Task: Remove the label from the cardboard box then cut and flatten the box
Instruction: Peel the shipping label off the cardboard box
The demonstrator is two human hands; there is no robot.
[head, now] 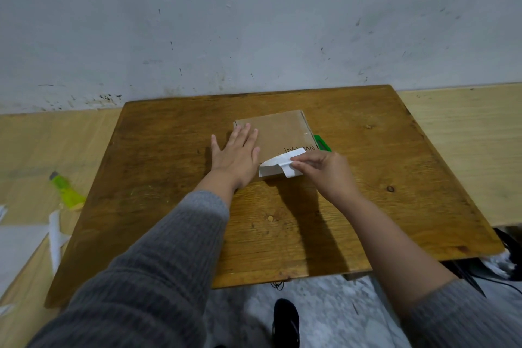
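We have the box (pixel 275 134) lying low on the far middle of the table (pixel 169 220), closed and shallow. Our left hand (pixel 236 155) lies spread and flat, palm down, across its left edge, fingers on the cardboard and thumb out over the wood; it grips nothing and only pins the box. Our right hand (pixel 324 171) is closed in a pinch on the label (pixel 278 165), thumb and forefinger at its right end. The label is curled up off the near right corner of the box, and its near left part looks as if it may still be stuck.

We judge the box light and fairly stiff, so it would slide on the wood if not pressed down. The label is thin white paper, likely to tear if pulled fast; a hold close to the peel line seems best to us. For cutting, the seams and edges look like the places to take.

Dark handwriting runs along the box top just beyond the label, upside down to us and partly covered; we cannot read it. No brand shows.

A green thing (pixel 322 143) peeks out at the right of the box. A yellow-green cutter (pixel 66 188) lies well to the left, off the table.
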